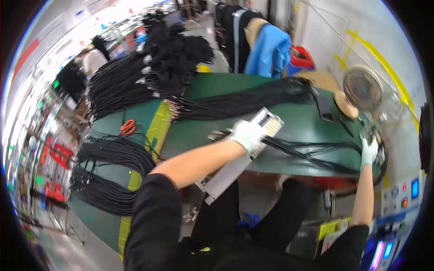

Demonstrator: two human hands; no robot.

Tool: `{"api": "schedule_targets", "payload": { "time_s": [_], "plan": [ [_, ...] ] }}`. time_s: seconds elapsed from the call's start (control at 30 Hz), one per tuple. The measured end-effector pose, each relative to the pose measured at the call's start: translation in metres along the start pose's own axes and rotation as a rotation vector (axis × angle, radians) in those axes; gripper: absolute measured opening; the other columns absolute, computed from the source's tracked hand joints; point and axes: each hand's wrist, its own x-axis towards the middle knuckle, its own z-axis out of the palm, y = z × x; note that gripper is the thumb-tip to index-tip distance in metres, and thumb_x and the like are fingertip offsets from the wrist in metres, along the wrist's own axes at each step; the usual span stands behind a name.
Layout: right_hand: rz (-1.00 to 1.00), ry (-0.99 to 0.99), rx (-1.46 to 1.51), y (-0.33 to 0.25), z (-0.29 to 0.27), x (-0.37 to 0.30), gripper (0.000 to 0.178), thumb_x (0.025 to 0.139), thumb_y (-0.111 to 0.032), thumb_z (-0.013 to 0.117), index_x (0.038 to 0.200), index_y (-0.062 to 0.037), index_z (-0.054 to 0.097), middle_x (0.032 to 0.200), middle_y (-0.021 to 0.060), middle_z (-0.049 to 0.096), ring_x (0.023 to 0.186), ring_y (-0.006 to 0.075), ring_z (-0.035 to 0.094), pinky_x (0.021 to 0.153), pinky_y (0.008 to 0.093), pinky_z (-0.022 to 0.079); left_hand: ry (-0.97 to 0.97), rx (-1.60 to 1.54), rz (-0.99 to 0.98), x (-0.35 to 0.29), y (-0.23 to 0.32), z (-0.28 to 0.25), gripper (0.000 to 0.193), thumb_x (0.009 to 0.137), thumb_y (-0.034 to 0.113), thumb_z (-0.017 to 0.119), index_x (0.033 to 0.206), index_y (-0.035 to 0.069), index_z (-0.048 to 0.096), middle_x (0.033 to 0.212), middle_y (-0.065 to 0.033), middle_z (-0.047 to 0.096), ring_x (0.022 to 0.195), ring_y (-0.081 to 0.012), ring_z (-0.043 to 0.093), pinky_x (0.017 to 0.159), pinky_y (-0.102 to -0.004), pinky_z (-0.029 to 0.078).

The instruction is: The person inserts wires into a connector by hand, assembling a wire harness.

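My left hand (pixel 247 135), in a white glove, is closed round a bundle of black cables (pixel 312 149) at the table's middle. Short cable ends stick out on its left side. Under that hand lies a long metal fixture (pixel 230 174) with a slotted, comb-like far end, slanting over the table's front edge. To the right the cables stretch toward my right hand (pixel 370 152), gloved too, at the table's right edge. Its fingers are bent at some small metal parts, and what they hold is too small to make out.
A long bundle of black cables (pixel 235 103) lies across the back of the green table (pixel 199 151). More coiled cables (pixel 113 151) and red-handled scissors (pixel 128 127) are at left. A fan (pixel 363 88) and a dark phone (pixel 323 108) stand at right. A blue cloth (pixel 270 49) hangs behind.
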Motion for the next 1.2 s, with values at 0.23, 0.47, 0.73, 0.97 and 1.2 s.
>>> {"api": "schedule_targets", "payload": {
  "time_s": [0.23, 0.47, 0.73, 0.97, 1.2],
  "plan": [
    [-0.939, -0.831, 0.419, -0.298, -0.04, -0.166, 0.109, 0.061, -0.021, 0.082, 0.151, 0.0027, 0.025, 0.15, 0.0274, 0.035, 0.139, 0.0413, 0.035, 0.117, 0.0441, 0.027, 0.11, -0.151, 0.016, 0.055, 0.041, 0.061, 0.016, 0.082, 0.017, 0.059, 0.087, 0.01, 0.073, 0.085, -0.0109, 0.072, 0.081, -0.0276, 0.071, 0.071, -0.0419, 0.055],
    [-0.78, -0.529, 0.387, -0.313, 0.01, -0.185, 0.078, 0.068, -0.004, 0.069, 0.142, -0.0063, 0.045, 0.086, 0.0134, 0.059, 0.08, 0.0349, 0.059, 0.071, 0.0449, 0.049, 0.115, -0.253, 0.049, 0.053, 0.033, 0.054, 0.012, 0.084, 0.019, 0.063, 0.09, 0.01, 0.066, 0.085, -0.0097, 0.07, 0.085, -0.0246, 0.069, 0.077, -0.0363, 0.052],
    [-0.795, -0.557, 0.454, -0.309, 0.02, -0.18, 0.057, 0.066, -0.002, 0.07, 0.12, -0.0121, 0.059, 0.092, 0.0088, 0.063, 0.086, 0.0315, 0.061, 0.075, 0.0417, 0.05, 0.629, -0.387, -0.081, -0.033, -0.012, 0.019, 0.05, 0.078, 0.033, 0.07, 0.124, 0.014, 0.061, 0.121, -0.0102, 0.058, 0.116, -0.0321, 0.051, 0.103, -0.0455, 0.036],
    [-0.784, -0.563, 0.422, -0.308, 0.019, -0.185, 0.051, 0.071, -0.009, 0.071, 0.121, -0.0129, 0.059, 0.094, 0.0084, 0.063, 0.092, 0.03, 0.062, 0.079, 0.0414, 0.051, 0.34, -0.472, -0.418, -0.13, -0.023, 0.068, 0.056, 0.083, 0.03, 0.067, 0.136, 0.017, 0.053, 0.11, -0.0118, 0.058, 0.104, -0.0325, 0.056, 0.094, -0.0432, 0.045],
    [-0.81, -0.489, 0.482, -0.296, 0.026, -0.186, 0.042, 0.073, -0.011, 0.071, 0.114, -0.0147, 0.062, 0.093, 0.0078, 0.062, 0.092, 0.0299, 0.062, 0.079, 0.0413, 0.051, 0.093, -0.269, -0.508, -0.109, -0.023, 0.049, 0.051, 0.085, 0.035, 0.061, 0.133, 0.018, 0.054, 0.104, -0.0154, 0.061, 0.096, -0.0352, 0.061, 0.086, -0.0456, 0.05]
  ]
}}
